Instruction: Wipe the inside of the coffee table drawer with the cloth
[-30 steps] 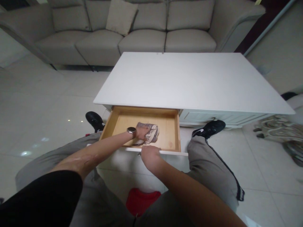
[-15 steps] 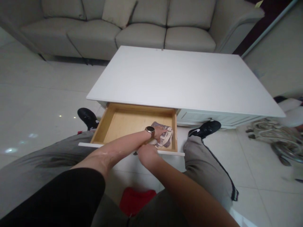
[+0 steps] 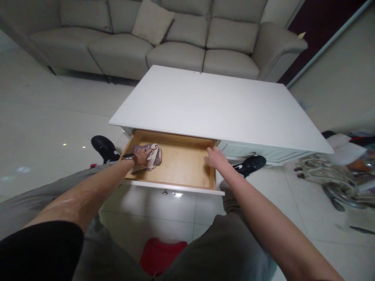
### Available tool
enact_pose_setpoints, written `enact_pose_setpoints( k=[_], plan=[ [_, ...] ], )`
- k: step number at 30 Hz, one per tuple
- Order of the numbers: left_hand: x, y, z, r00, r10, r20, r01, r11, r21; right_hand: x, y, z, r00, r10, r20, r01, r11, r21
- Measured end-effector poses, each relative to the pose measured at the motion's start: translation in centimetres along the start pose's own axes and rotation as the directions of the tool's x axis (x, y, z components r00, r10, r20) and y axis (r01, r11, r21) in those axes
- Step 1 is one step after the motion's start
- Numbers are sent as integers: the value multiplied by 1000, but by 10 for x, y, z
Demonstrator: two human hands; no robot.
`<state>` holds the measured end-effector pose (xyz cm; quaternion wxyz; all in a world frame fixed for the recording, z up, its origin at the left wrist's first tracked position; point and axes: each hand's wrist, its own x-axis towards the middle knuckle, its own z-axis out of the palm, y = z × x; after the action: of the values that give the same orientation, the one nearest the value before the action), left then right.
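A pulled-out wooden drawer (image 3: 187, 162) with a white front juts from the white coffee table (image 3: 216, 105). Inside it, at the left end, lies a folded brown-and-cream patterned cloth (image 3: 156, 155). My left hand (image 3: 143, 156), with a watch on its wrist, presses over the cloth with its fingers on it. At the drawer's right wall is my right hand (image 3: 216, 158), its fingers curled over the top edge. The bare wooden bottom shows between the two hands.
A grey sofa (image 3: 175, 58) stands behind the table. My feet in black shoes (image 3: 104, 148) are on either side of the drawer. A red object (image 3: 162, 255) is below me. Coiled hoses or cables (image 3: 319, 171) lie on the floor at right.
My left hand and the cloth have moved from the drawer's right end to its left end. My right hand has gone from the drawer's front to its right wall.
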<state>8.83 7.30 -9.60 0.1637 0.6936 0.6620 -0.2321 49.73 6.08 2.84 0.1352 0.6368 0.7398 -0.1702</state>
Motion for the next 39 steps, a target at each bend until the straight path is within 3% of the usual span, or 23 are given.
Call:
enact_pose_setpoints(
  k=[1,4,7,10,15,18,20,22,24,26,30,35,39],
  plan=[
    [-2,-1,2,1000,5,4,-5,1000,-9,9,11,8,998,59,5,-59,998,23],
    [-6,7,2,1000,11,14,-11,999,-45,22,24,41,997,78,24,-80,993,91],
    [-6,23,-3,998,67,-11,-68,994,-80,24,21,69,989,97,-108,-82,987,135],
    [-1,52,-11,987,151,-52,-156,983,-100,23,19,81,964,145,-223,-106,978,179],
    [16,140,-28,967,232,-103,-244,961,-130,23,22,80,947,212,-240,-149,955,256],
    [27,210,-36,930,344,-127,-360,922,-141,23,22,80,941,229,-251,-148,942,302],
    [32,253,-38,883,435,-177,-462,872,-160,24,23,81,933,241,-268,-136,924,358],
    [37,284,-39,846,487,-219,-523,837,-160,26,24,83,922,265,-281,-128,896,425],
    [40,297,-39,853,466,-237,-508,844,-171,29,26,86,911,307,-275,-146,865,481],
    [43,293,-39,864,434,-256,-485,853,-192,32,27,87,905,350,-243,-192,843,502],
    [45,254,-39,900,280,-334,-370,896,-245,37,28,89,915,365,-172,-253,850,461],
    [36,192,-31,944,118,-307,-201,946,-255,35,27,88,914,359,-190,-248,864,438],
    [24,123,-25,962,-75,-261,4,965,-262,33,27,88,910,366,-195,-254,863,436]
  ],
)
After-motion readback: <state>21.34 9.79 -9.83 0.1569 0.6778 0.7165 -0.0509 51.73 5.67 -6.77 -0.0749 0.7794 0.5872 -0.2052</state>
